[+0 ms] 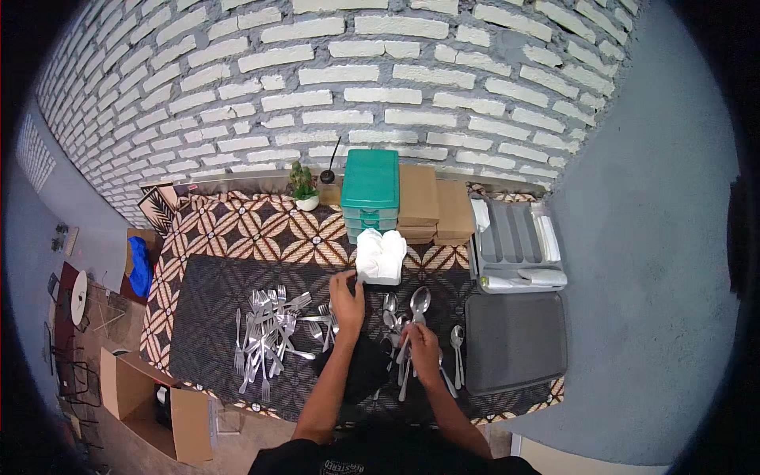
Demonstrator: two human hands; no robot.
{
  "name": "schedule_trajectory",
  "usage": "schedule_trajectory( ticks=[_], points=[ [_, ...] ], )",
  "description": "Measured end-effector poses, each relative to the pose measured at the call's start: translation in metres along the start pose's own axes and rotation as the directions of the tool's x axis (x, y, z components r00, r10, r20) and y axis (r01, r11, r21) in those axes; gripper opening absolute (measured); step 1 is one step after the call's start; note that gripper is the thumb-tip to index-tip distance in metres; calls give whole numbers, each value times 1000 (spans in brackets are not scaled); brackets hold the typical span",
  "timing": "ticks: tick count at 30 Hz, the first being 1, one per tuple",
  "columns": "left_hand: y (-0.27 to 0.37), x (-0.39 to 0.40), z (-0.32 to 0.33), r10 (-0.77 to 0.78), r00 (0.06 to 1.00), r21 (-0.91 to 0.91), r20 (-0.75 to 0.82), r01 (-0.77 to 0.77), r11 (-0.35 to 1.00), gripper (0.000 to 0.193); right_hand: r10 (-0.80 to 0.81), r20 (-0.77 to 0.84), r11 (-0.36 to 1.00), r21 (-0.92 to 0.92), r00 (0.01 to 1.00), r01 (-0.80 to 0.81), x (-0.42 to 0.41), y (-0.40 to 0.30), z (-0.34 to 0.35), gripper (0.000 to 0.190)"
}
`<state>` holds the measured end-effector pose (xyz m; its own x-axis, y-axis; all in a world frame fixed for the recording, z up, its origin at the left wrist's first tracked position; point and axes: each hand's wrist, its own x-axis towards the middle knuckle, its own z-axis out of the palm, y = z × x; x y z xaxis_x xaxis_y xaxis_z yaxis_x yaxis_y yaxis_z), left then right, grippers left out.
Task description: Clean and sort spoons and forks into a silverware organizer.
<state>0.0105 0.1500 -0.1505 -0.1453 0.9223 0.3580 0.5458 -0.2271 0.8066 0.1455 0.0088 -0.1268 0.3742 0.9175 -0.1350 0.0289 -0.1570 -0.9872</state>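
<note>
My right hand (pixel 423 347) grips the handle of a metal spoon (pixel 420 301), its bowl pointing away from me. More metal spoons (pixel 390 306) lie beneath and beside this hand, partly covered by it. Another spoon (pixel 456 338) rests to its right. My left hand (pixel 348 306) is by the lower left corner of a holder with folded white napkins (pixel 380 258); its fingers are apart and nothing shows in them. Whether the fingertips touch the holder, I cannot tell. A loose heap of metal forks (pixel 267 335) lies to the left, and a few forks (pixel 320 323) sit beside my left wrist.
Behind the napkins stand a green-topped drawer box (pixel 371 181) and stacked brown cardboard boxes (pixel 418 196). A grey cutlery tray (pixel 510 237) and a flat grey tray (pixel 516 341) occupy the right side. A potted plant (pixel 304 190) stands near the brick wall. An open carton (pixel 157 409) sits lower left.
</note>
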Motion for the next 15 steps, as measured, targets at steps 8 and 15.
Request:
schedule_trajectory(
  ticks=[8,15],
  points=[
    [-6,11,24,-63,998,42,20,62,997,24,103,-1,989,108,995,-102,-9,25,-1,29],
    [2,10,23,-76,996,38,-38,77,996,27,101,-2,994,42,995,-101,-7,26,-2,29]
  ],
)
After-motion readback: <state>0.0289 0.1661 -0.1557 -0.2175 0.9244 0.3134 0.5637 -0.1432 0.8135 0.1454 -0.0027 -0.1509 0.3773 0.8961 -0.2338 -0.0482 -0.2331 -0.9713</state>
